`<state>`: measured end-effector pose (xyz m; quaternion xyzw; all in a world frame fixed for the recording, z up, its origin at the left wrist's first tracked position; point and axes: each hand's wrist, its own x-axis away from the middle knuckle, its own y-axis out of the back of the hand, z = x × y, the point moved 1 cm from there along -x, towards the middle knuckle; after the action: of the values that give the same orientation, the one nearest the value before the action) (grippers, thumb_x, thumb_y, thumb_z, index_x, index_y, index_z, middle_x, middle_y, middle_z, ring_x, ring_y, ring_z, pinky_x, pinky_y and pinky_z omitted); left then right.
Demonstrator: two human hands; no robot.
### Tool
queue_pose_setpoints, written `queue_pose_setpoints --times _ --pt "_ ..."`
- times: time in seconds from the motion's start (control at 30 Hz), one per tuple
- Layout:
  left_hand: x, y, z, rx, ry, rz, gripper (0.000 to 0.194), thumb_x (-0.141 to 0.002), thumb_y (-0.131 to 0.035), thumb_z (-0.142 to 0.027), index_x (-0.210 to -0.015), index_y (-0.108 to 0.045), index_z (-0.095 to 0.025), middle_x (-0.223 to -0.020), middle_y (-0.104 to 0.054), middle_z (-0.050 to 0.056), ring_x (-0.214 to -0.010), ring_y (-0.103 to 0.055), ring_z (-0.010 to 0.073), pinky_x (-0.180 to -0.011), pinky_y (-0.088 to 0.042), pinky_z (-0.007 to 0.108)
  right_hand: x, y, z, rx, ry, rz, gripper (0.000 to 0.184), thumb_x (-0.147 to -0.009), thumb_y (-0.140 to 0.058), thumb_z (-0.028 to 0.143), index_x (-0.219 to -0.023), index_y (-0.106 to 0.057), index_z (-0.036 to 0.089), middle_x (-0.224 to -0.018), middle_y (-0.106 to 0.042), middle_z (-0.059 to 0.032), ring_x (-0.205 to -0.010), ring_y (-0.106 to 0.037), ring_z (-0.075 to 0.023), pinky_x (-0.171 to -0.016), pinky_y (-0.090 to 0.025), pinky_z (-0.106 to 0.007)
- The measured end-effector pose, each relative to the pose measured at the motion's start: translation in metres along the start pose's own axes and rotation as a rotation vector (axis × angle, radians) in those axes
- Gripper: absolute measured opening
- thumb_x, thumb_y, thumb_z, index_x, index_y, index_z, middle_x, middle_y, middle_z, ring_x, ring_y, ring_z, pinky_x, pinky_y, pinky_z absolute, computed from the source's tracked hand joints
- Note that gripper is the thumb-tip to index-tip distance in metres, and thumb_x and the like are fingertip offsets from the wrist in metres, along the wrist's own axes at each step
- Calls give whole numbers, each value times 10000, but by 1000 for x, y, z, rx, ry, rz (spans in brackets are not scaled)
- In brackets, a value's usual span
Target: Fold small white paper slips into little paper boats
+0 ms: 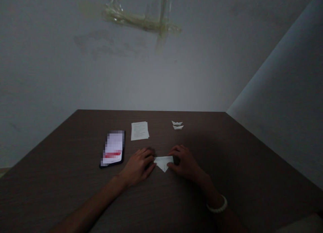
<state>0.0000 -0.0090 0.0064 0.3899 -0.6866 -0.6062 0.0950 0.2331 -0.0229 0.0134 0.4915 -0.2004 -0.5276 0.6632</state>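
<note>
A small folded piece of white paper (pixel 164 161) lies on the dark table, its upper edge straight and its point toward me. My left hand (pixel 140 165) has its thumb and fingers closed at the paper's left corner. At the right corner, my right hand (pixel 185 162) grips it between thumb and fingers, with a pale beaded bracelet (pixel 217 207) on that wrist. Beyond the hands sit two small folded paper boats (pixel 178 125), one behind the other.
A stack of printed paper sheets (pixel 140 130) rests behind my left hand. To its left a phone (pixel 113 149) lies with a lit, blurred screen. The brown table (pixel 75 149) ends at a grey wall (pixel 151 78), and another wall (pixel 285 102) borders its right side.
</note>
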Motion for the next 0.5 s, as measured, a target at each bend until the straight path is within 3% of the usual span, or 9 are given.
queue_pose_setpoints --times 0.5 --pt "0 2 0 38 -9 8 189 -910 -505 -265 -1000 -645 -176 -1064 -604 96 -1009 -548 247 -908 -453 440 0 0 1 24 -59 6 258 -697 -779 270 -926 -666 231 -1005 -600 -39 -974 -525 -220 -871 -395 -368"
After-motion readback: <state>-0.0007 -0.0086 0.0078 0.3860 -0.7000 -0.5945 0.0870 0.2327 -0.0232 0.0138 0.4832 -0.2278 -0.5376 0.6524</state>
